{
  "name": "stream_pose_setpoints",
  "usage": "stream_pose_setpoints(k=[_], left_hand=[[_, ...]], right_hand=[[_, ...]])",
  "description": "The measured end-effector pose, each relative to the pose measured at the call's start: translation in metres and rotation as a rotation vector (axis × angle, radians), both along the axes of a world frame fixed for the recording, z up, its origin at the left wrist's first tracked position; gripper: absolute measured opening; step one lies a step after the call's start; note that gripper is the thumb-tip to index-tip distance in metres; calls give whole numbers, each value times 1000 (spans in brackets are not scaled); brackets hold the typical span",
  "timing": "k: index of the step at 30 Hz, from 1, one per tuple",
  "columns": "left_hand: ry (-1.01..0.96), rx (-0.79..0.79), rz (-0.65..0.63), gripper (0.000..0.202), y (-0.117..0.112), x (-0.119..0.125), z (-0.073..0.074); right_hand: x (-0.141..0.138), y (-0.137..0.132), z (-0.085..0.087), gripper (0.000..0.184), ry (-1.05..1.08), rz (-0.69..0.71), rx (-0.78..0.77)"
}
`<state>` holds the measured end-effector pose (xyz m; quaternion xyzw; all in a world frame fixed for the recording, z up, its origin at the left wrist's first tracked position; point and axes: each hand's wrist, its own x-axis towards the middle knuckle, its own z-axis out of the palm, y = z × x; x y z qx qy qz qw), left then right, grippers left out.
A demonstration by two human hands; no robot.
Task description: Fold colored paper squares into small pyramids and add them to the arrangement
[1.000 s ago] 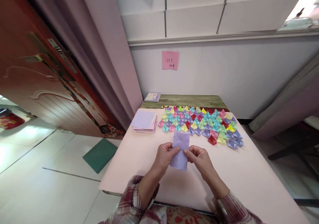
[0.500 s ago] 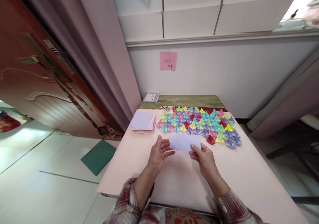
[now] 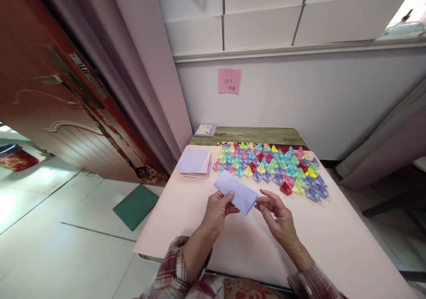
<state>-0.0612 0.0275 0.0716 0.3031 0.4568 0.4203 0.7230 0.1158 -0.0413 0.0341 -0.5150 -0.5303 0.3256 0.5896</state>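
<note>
A lavender sheet of paper [image 3: 237,193], folded into a long rectangle, is tilted above the table with its right end lower. My left hand [image 3: 218,211] pinches it along the lower left edge, thumb on top and fingers beneath. Close to the paper's right corner, my right hand [image 3: 278,217] has its fingers apart and curved; whether a fingertip touches the corner I cannot tell. Just beyond the paper stand rows of small folded paper shapes [image 3: 267,175] in many colours.
A stack of square paper [image 3: 194,160], lavender on top, lies at the table's left. Behind it sits a small printed pack [image 3: 205,130]. The table [image 3: 186,219] has a pale pink cover. A pink note [image 3: 229,81] hangs on the wall; a green sheet [image 3: 136,206] lies on the floor.
My left hand has taken hold of the folded paper, and my right hand has let go of it. The paper has turned from level to slanting down rightward. The view has shifted slightly.
</note>
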Motion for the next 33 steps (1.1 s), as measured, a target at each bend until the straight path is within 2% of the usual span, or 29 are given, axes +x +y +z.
stream_pose_setpoints(k=[3,5,8,11,14,19,26,33], left_hand=[[20,15,-58,39,-1,1,3],[32,27,-93,41,-3,4,4],[55,49,-117,43,-6,8,5],[65,79,-126,44,-8,8,7],[62,97,-144,45,-10,9,9],[36,115,-143,47,-14,12,9],[57,141,-140,48,-16,17,9],[57,123,-90,43,-13,18,-1]], right_hand=[[11,2,2,38,-264,34,119],[12,4,5,39,-319,44,158],[11,7,8,29,-319,65,179],[8,8,6,17,-241,31,144],[2,7,3,10,-34,-27,38],[-13,7,8,23,299,-137,-176],[-23,8,17,35,343,-220,-246],[-27,10,17,40,434,-221,-226]])
